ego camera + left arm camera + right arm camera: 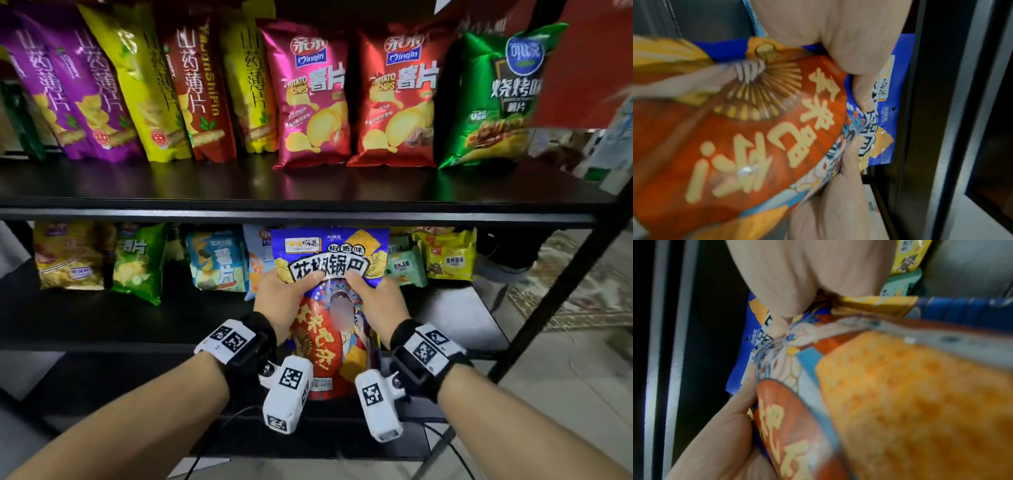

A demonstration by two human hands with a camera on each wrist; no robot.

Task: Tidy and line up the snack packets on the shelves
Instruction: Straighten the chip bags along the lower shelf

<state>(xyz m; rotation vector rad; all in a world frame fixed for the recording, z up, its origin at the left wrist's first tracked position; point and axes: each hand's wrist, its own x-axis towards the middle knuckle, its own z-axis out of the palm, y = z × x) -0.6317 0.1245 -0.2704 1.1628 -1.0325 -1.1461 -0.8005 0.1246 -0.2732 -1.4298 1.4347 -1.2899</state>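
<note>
Blue-and-red packet (334, 308) — lower corners hidden behind wrist cameras (287, 394).

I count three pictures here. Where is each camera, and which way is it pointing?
Head: worn on the head, looking forward and down at the shelves; both forearms, left hand and right hand show.
Left wrist: along the left hand at the blue and red packet its fingers grip.
Right wrist: along the right hand at the same packet.
All three share that packet.
</note>
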